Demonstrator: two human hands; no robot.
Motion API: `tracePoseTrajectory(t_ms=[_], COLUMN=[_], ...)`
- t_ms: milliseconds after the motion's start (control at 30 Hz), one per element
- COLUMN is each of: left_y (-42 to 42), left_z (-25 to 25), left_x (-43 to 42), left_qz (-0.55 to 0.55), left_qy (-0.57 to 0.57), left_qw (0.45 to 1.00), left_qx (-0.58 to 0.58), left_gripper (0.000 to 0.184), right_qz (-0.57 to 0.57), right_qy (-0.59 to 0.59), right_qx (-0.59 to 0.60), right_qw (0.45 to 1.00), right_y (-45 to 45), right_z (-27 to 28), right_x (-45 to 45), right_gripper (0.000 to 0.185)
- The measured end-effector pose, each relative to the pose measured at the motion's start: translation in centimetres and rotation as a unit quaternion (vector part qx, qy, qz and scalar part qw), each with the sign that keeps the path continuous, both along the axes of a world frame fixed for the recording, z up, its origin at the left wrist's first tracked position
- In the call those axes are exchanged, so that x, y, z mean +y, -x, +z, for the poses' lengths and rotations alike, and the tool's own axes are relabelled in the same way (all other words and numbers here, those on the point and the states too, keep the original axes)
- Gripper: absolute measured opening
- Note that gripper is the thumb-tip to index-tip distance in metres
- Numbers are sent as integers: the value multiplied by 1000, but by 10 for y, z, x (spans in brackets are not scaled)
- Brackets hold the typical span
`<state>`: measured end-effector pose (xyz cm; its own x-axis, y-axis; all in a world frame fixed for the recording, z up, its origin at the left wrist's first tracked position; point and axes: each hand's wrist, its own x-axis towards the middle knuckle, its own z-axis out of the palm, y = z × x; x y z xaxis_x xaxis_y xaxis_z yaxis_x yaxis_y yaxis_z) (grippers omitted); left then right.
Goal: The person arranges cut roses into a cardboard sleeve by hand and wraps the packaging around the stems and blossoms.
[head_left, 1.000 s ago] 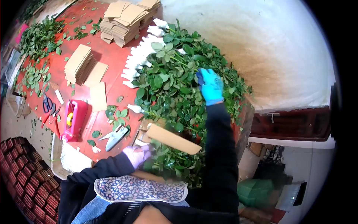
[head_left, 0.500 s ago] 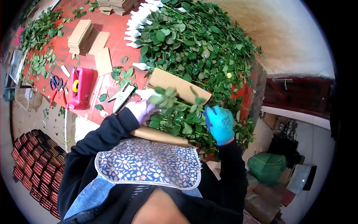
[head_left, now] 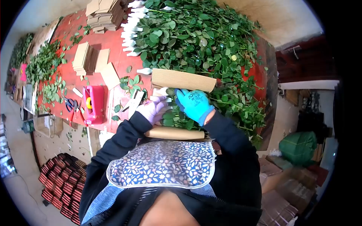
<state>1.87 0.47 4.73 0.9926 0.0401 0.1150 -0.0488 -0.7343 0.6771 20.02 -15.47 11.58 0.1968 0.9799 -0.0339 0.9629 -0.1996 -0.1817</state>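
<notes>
My left hand (head_left: 152, 110), in a lavender glove, has its fingers curled against the white-sleeved heads (head_left: 161, 91) of leafy flower stems. Close on its right, my right hand (head_left: 195, 105), in a turquoise glove, closes over the stems just below those heads; its fingertips are partly hidden. Under both hands, the leafy stems (head_left: 181, 119) lie on a corrugated cardboard wrap (head_left: 184, 80). The wrap's far edge folds up behind them, and its near edge (head_left: 175, 133) curls up along my apron. The flowers themselves are hidden in the white sleeves.
A large pile of leafy stems (head_left: 196, 37) covers the far side of the red table (head_left: 113, 49). To the left are a pink tape dispenser (head_left: 95, 104), a stapler (head_left: 134, 103), scissors (head_left: 71, 104), red-handled pruners (head_left: 77, 116) and stacked cardboard pieces (head_left: 83, 58).
My right hand has moved left along the stems to beside my left hand. The sprig held over the wrap now lies lower, its head by my left fingers. The view has shifted.
</notes>
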Motion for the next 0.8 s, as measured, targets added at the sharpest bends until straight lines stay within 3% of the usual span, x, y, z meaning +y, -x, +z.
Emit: tracePoseTrajectory(t_ms=[167, 400, 433, 600, 667, 700, 733, 767, 800], left_y=[-2, -2, -6, -7, -4, -5, 1, 7, 5], left_z=[-2, -10, 9, -4, -9, -18, -25, -31, -27], left_x=[2, 4, 3, 4, 3, 4, 2, 1, 2], left_qz=[-12, -2, -22, -32, -6, 32, 87, 159, 184], left_qy=[23, 34, 13, 39, 128, 193, 345, 493, 550], left_qw=[999, 999, 1000, 999, 991, 975, 934, 856, 814], left_qx=[-34, -24, -10, -2, -28, -105, -41, -1, -18], left_gripper=[48, 49, 49, 51, 47, 39, 38, 37, 37], right_qz=[-63, -99, -111, -101, -113, -99, -101, -97, -91], right_qy=[75, 12, 8, 20, 10, -17, -15, -9, -3], right_qx=[41, 14, 1, -28, -4, 16, 16, 19, 21], right_qw=[994, 995, 994, 994, 993, 995, 995, 995, 996], right_y=[3, 3, 6, 9, 7, 4, 2, 1, 1], right_z=[-18, -17, -4, -54, -54, -54, -54, -54, -54], right_x=[6, 6, 11, 3, 1, -2, -4, -6, -8], right_gripper=[23, 22, 25, 20, 22, 27, 27, 29, 31])
